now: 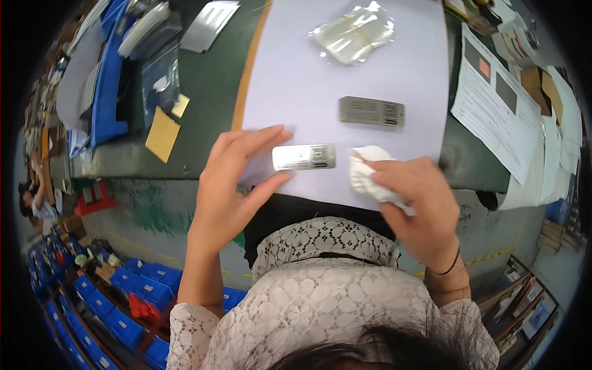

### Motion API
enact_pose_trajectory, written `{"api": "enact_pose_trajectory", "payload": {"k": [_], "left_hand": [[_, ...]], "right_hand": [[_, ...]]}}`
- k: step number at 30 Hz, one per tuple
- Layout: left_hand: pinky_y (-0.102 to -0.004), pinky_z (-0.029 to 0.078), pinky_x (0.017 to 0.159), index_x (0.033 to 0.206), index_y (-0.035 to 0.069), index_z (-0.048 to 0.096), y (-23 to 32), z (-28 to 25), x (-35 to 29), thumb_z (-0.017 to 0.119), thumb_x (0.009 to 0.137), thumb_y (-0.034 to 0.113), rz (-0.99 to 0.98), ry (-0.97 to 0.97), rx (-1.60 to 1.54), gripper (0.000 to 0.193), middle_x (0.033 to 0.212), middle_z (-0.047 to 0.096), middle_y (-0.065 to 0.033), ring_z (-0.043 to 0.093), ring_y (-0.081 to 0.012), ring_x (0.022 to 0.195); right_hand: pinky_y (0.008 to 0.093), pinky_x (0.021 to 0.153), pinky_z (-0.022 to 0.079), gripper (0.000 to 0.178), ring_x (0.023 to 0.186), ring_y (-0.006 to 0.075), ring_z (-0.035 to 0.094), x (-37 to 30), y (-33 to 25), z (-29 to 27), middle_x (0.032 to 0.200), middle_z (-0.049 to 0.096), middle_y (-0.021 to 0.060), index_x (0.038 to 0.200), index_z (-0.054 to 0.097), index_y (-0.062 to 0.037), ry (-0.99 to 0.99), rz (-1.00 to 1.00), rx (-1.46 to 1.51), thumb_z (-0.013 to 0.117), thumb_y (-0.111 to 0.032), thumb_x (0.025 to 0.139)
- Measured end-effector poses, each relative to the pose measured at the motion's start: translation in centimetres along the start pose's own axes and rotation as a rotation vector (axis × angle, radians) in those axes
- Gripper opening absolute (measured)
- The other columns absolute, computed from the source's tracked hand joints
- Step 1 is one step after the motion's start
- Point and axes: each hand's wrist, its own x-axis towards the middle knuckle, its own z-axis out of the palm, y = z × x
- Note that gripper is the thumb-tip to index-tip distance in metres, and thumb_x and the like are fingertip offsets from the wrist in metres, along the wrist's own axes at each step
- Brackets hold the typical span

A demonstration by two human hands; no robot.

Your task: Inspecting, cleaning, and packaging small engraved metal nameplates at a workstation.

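Observation:
A small shiny metal label plate (303, 157) with a printed code lies flat on the white sheet (290, 74). My left hand (237, 169) rests around its left end, thumb and fingers spread apart on either side. In my right hand (422, 200) a crumpled white cloth (368, 172) is gripped, just right of the plate and apart from it. Beyond them lies a second metal label plate (372, 111), darker grey, with a hole at its right end. Neither hand touches that one.
A clear plastic bag bundle (353, 32) sits at the sheet's far end. Printed papers (496, 105) cover the table's right side. Leftward are a yellow paper (163, 134), a blue tray (108, 92) and metal sheets (209, 24). Several blue bins (145, 287) stand below the table at left.

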Motion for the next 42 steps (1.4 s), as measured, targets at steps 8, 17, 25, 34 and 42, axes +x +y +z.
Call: {"api": "enact_pose_trajectory", "payload": {"k": [8, 17, 25, 34, 42], "left_hand": [[-0.0266, 0.049, 0.08, 0.121, 0.002, 0.058, -1.2, -0.8, -1.0, 0.061, 0.088, -0.002, -0.169, 0.211, -0.285, 0.034, 0.109, 0.069, -0.0096, 0.063, -0.0152, 0.092], [-0.0312, 0.05, 0.085, 0.121, 0.001, 0.058, -2.3, -2.5, 0.8, 0.063, 0.086, 0.0, -0.094, 0.269, -0.213, 0.036, 0.108, 0.069, -0.0102, 0.065, -0.0181, 0.097], [-0.0341, 0.048, 0.087, 0.121, 0.004, 0.058, 0.6, 0.8, 5.1, 0.074, 0.076, 0.005, 0.2, -0.019, -0.032, 0.047, 0.11, 0.066, -0.0092, 0.06, -0.0268, 0.099], [-0.0366, 0.048, 0.082, 0.121, 0.003, 0.053, 3.0, 3.8, 7.8, 0.069, 0.078, 0.002, 0.19, -0.126, 0.078, 0.046, 0.099, 0.068, -0.0094, 0.057, -0.0279, 0.096], [-0.0349, 0.048, 0.087, 0.12, 0.005, 0.056, 4.4, 4.9, 10.5, 0.073, 0.078, 0.005, 0.25, -0.081, 0.06, 0.046, 0.106, 0.07, -0.0066, 0.06, -0.0253, 0.1]], "right_hand": [[0.0388, 0.069, 0.047, 0.041, 0.079, 0.03, 0.056, 3.8, -1.6, 6.4, 0.1, 0.063, 0.0126, 0.106, 0.059, 0.0, -0.136, -0.128, -0.003, 0.067, 0.009, 0.067], [0.0341, 0.072, 0.05, 0.03, 0.08, 0.0271, 0.055, 3.1, -1.3, 3.2, 0.095, 0.061, 0.0132, 0.101, 0.057, 0.0039, -0.236, -0.091, -0.176, 0.06, 0.004, 0.071], [0.0336, 0.069, 0.049, 0.037, 0.08, 0.0276, 0.057, 2.5, -1.7, -1.5, 0.096, 0.064, 0.0117, 0.102, 0.06, 0.0002, -0.157, 0.054, -0.187, 0.066, 0.011, 0.067], [0.0256, 0.068, 0.047, 0.029, 0.079, 0.0164, 0.058, -1.4, 2.0, -4.8, 0.096, 0.068, 0.0076, 0.098, 0.064, -0.0018, 0.321, 0.352, -0.029, 0.064, 0.014, 0.073], [0.0261, 0.066, 0.046, 0.026, 0.074, 0.0171, 0.056, -0.7, 5.3, -5.3, 0.085, 0.061, 0.0068, 0.098, 0.064, -0.0026, 0.415, 0.322, -0.122, 0.066, 0.01, 0.075]]}}
